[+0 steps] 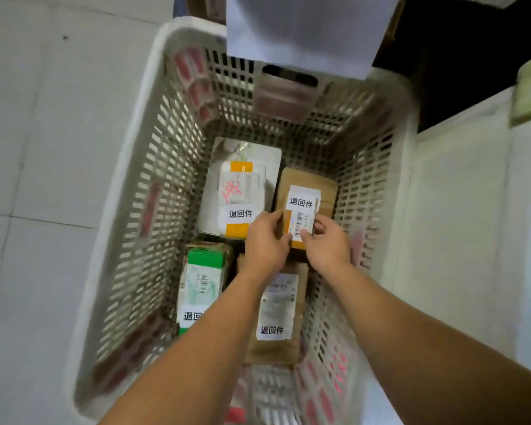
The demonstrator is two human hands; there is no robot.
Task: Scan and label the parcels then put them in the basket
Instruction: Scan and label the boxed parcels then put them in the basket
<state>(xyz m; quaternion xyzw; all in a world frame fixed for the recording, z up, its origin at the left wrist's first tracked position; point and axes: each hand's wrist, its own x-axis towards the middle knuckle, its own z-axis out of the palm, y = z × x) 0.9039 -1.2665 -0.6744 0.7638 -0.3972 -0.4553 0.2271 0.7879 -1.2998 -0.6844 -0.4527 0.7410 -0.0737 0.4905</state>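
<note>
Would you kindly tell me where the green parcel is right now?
In the head view, the green parcel lies near left in the basket, below the white orange-striped parcel and left of the left forearm.

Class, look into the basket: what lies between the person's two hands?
In the head view, the near end of a brown parcel with a barcode label lies between the left hand and right hand, pinched by both.

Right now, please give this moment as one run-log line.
stage: placing | left hand: grips brown parcel | right hand: grips same parcel | where: inside basket, far right | also inside: white parcel, green parcel, second brown parcel
</note>
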